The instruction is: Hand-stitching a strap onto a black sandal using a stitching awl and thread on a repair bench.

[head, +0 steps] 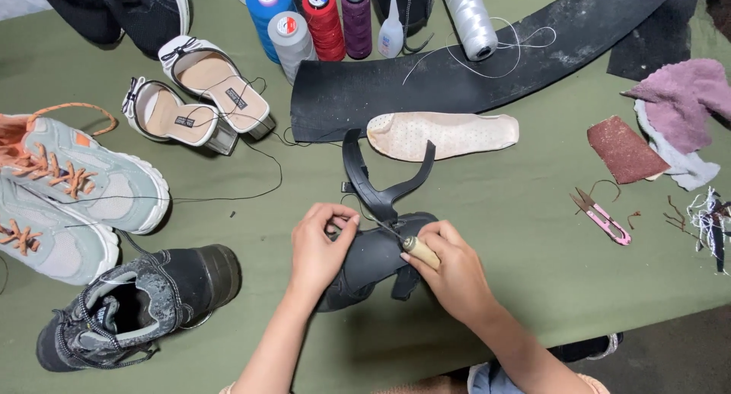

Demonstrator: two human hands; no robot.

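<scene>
at the near middle of the green bench, your left hand has its fingers clamped on the black sandal, pinning it from the left side. your right hand has its fingers wrapped tight around a wooden-handled awl, metal tip angled up-left onto the sandal between your hands. sandal's straps stick up and away from you, toward the beige insole lying flat just beyond. behind that, a curved black rubber sheet and a row of thread spools with a small glue bottle. pink thread snips sit well off to your right, near a piece of sandpaper and purple cloth. to your left: a black boot, grey sneakers with orange laces, white slip-on heels.
</scene>
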